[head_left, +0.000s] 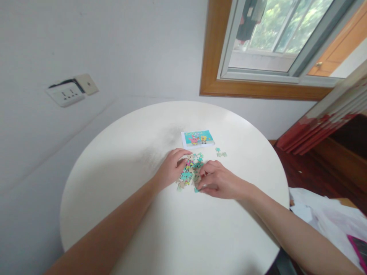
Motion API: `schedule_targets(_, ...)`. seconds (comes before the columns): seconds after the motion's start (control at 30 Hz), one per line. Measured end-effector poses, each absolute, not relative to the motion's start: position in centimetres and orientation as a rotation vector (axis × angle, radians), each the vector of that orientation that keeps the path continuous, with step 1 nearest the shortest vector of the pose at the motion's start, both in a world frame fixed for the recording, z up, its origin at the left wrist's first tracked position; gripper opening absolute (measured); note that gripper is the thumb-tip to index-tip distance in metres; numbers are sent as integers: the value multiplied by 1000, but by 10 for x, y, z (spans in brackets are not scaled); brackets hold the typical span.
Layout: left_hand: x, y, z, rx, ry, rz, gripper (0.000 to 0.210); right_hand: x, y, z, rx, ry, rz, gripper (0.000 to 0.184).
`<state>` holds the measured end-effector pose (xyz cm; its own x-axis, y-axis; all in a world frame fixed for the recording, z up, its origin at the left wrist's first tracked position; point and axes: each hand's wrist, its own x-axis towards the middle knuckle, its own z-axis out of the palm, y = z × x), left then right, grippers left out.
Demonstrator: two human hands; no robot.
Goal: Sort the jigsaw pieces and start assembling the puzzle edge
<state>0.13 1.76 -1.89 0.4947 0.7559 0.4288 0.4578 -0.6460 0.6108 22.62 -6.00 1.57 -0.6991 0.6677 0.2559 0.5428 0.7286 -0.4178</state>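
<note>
A small heap of loose jigsaw puzzle pieces (187,175), mostly teal and beige with bits of pink and yellow, lies on the white round table (183,233). My left hand (172,166) curves around the heap's left side, fingers apart and thumb toward the pieces. On the right side, my right hand (215,178) has its thumb and a fingertip together at a teal puzzle piece (196,190) on the near edge. Its other fingers curl over the heap and hide part of it. Behind the heap lies a picture card (198,139) with a pink starfish and a yellow sponge character.
A few separate puzzle pieces (221,153) lie right of the heap, near the card. Beyond the table are a wall with a socket (65,93), a wood-framed window (210,86) and a red and white curtain (304,130). White plastic bags (321,214) are at the right.
</note>
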Motion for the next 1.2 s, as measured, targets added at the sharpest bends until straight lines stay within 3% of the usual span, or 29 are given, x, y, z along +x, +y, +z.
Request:
schedule_targets(0.17,1,18,-20,2325,1012,960,28,249,-53,24,-1050,-2596,386,13)
schedule_targets(0.47,1,18,-20,2334,1012,948,27,290,-24,13,-1635,-2309,101,18)
schedule_targets(0.73,1,18,-18,2341,1011,937,27,292,-24,14,-1795,-2212,58,16)
schedule_targets(1.2,2,18,-20,2344,1002,966,27,246,-37,7,-1398,-2365,122,26)
